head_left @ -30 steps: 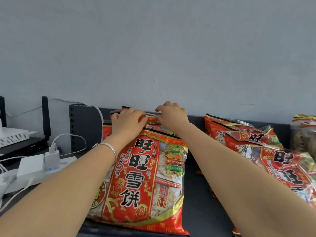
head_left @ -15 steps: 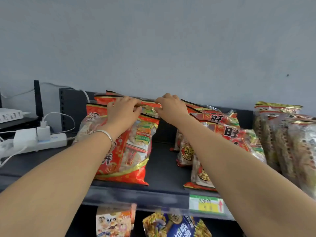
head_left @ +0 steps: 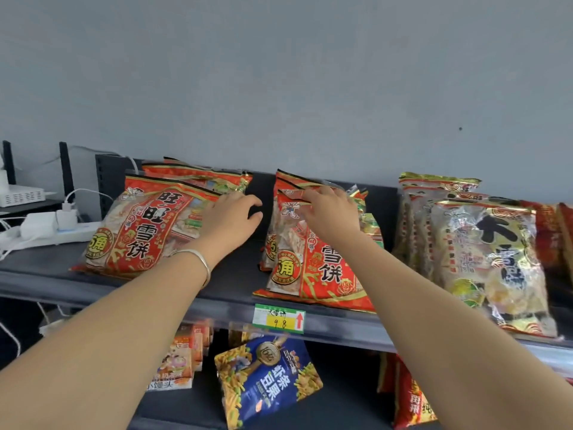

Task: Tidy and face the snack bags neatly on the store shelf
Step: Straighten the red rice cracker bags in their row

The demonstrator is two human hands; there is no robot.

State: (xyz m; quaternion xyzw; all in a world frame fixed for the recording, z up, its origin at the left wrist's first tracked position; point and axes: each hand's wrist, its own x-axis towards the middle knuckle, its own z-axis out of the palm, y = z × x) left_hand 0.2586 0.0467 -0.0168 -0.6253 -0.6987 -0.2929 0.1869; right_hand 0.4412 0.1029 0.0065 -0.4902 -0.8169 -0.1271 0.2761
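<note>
On the dark top shelf point(head_left: 231, 282), a left stack of red snack bags point(head_left: 139, 234) leans back, front facing me. My left hand point(head_left: 229, 220), a silver bangle on its wrist, hovers at that stack's right edge, fingers spread and nothing in them. A second stack of red snack bags point(head_left: 325, 271) stands in the middle of the shelf. My right hand point(head_left: 330, 212) lies over its top, fingers curled on the top seam of the front bag. A gap of bare shelf separates the two stacks.
Gold snack bags point(head_left: 490, 262) stand in a row to the right. A white power strip with chargers point(head_left: 46, 229) and a router point(head_left: 20, 197) sit at the left. A price tag point(head_left: 279, 318) hangs on the shelf lip. A blue bag point(head_left: 266, 383) and others fill the lower shelf.
The view has pulled back and down. Both hands left the top of the left stack: the left hand opened beside it, and the right hand moved right onto the middle stack.
</note>
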